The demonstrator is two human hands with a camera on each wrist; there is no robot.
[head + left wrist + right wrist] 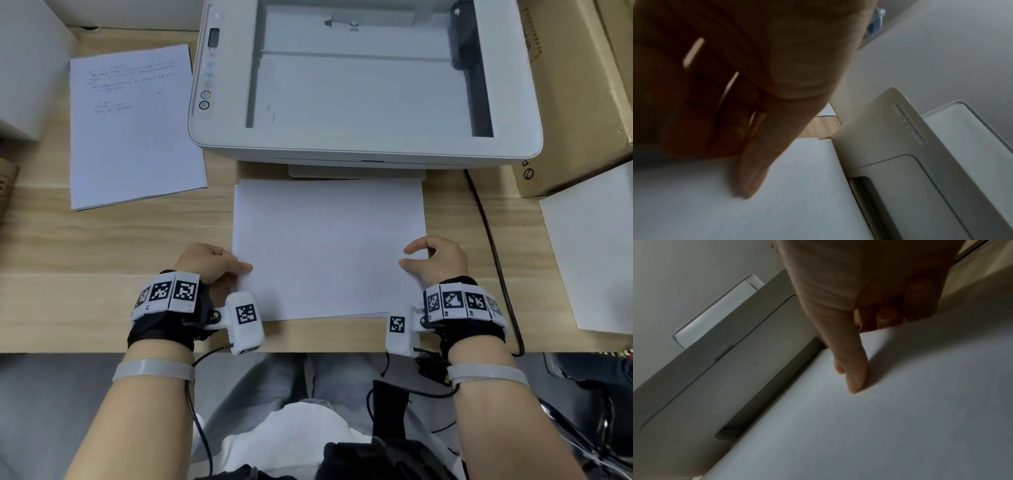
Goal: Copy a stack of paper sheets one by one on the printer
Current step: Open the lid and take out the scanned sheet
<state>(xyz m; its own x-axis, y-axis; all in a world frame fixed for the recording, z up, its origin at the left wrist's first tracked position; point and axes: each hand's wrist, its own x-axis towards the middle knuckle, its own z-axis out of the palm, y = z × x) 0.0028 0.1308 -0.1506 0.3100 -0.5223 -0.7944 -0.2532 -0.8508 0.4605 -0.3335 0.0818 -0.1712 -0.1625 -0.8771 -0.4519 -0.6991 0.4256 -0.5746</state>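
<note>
1. The printer [363,85] sits at the back of the tabletop [113,240] with its scanner glass uncovered
2. A blank sheet [329,246] lies flat just in front of the printer – its far edge at the output slot
3. The left hand [209,262] pinches the sheet's left edge, thumb on top, fingers curled beneath
4. The right hand [436,258] grips the right edge – thumb pressed on the paper, fingers [918,298] tucked under
5. A printed page [133,126] rests left of the printer
</note>
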